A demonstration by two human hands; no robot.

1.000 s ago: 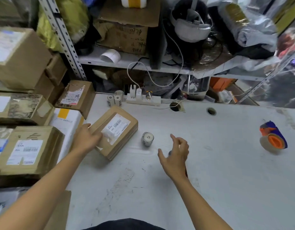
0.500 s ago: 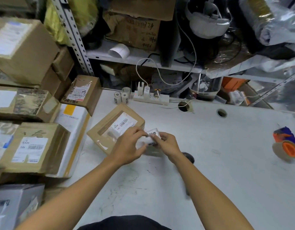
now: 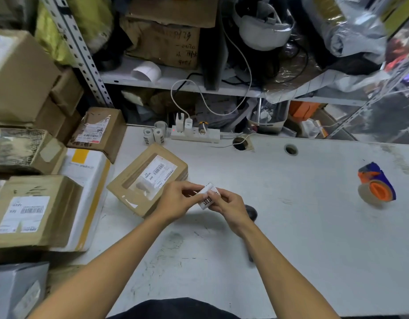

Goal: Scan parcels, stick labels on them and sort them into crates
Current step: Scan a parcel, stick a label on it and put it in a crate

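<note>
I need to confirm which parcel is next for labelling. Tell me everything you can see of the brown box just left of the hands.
The brown cardboard box lies flat on the white table, turned at an angle. A white shipping label with a barcode and "MX" print sits on its top, with glossy clear tape across it. A white scrap marks its near edge. The left hand is beside its near right corner; contact is unclear. No new sticker is on it yet.

The parcel (image 3: 147, 179) is matt brown cardboard with a white paper label and glossy clear tape. The roll (image 3: 208, 196) looks like white printed paper. The table (image 3: 302, 226) is a matt, scuffed pale surface. The tape dispenser (image 3: 376, 183) is smooth orange-and-blue plastic.
</note>
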